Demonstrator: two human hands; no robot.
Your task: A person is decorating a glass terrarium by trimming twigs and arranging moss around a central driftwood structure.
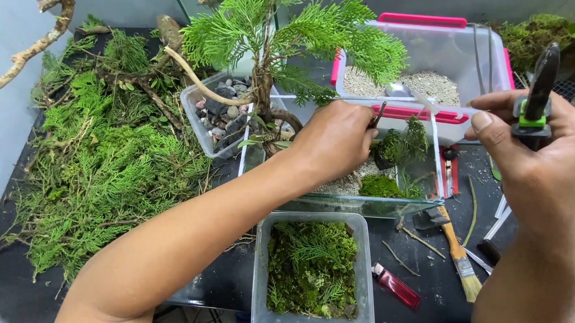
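While over one glass tank (337,204), two hands: left hand (336,141), right hand (542,167).

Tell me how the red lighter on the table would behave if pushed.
The lighter looks small and plastic, so probably light and stiff. It lies flat on the dark table, so it would likely slide rather than tip. Its glossy shell may be a little slippery.

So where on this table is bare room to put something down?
Bare dark table shows between the red lighter and paintbrush, though twigs litter it. Left of the glass tank, cut green foliage crowds everything.
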